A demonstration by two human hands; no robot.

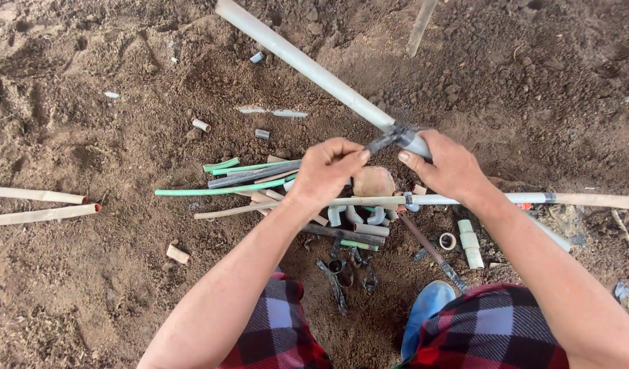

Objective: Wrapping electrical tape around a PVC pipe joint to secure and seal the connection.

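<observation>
A long pale grey pipe [307,67] slants from the top middle down to my hands. My right hand [447,164] grips its lower end. My left hand [328,167] pinches a thin dark strip [383,142] that runs to a dark wrap around the pipe by my right thumb. Below my hands lies a heap of green, grey and tan pipe pieces [253,178] and curved white elbow fittings [359,217] on the soil.
Bare brown soil all round. Two tan pipes [37,205] lie at the left edge. A long pale pipe [567,199] runs to the right. Black rubber strips [342,273], a tape roll [447,240], short white tubes [469,242] and my blue shoe [427,311] sit near my knees.
</observation>
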